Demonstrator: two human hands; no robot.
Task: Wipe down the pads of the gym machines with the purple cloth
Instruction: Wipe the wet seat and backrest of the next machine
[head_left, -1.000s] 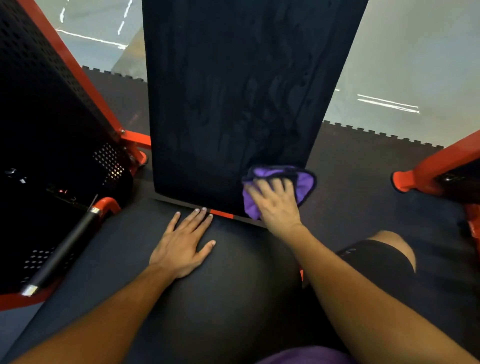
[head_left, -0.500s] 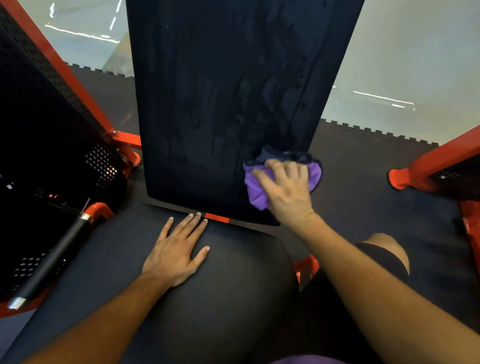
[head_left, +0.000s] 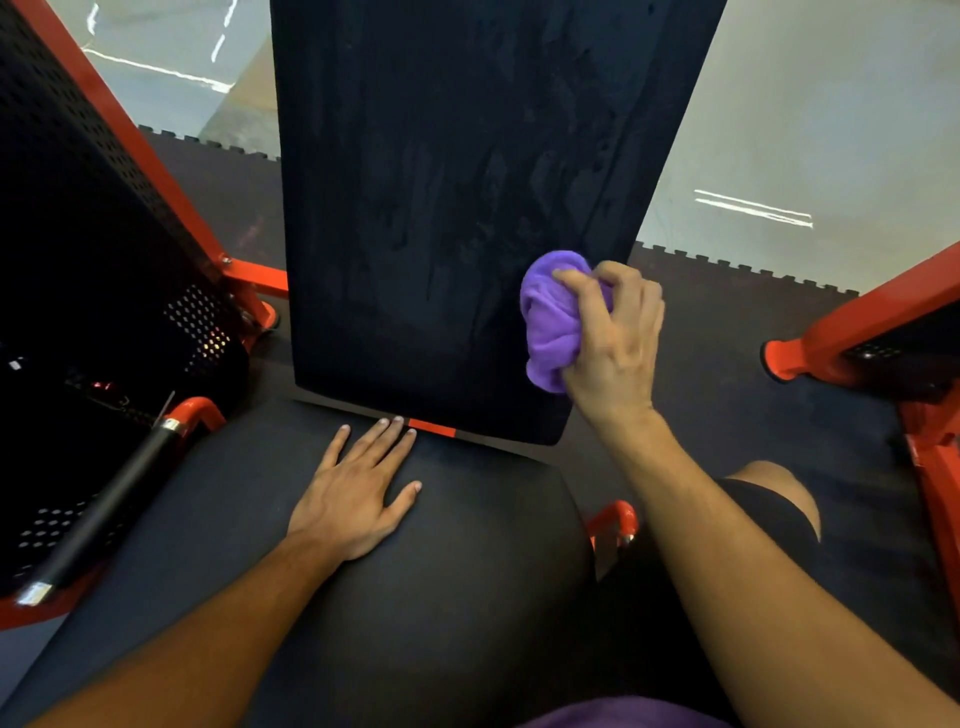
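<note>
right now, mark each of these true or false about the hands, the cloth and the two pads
1. The right hand grips the purple cloth bunched up. True.
2. The cloth is at the back pad's left edge. False: it is near the lower right edge.
3. The left hand lies flat on the seat pad. True.
4. The left hand holds a second cloth. False: it is open and holds nothing.
5. The back pad shows wet streaks. True.
</note>
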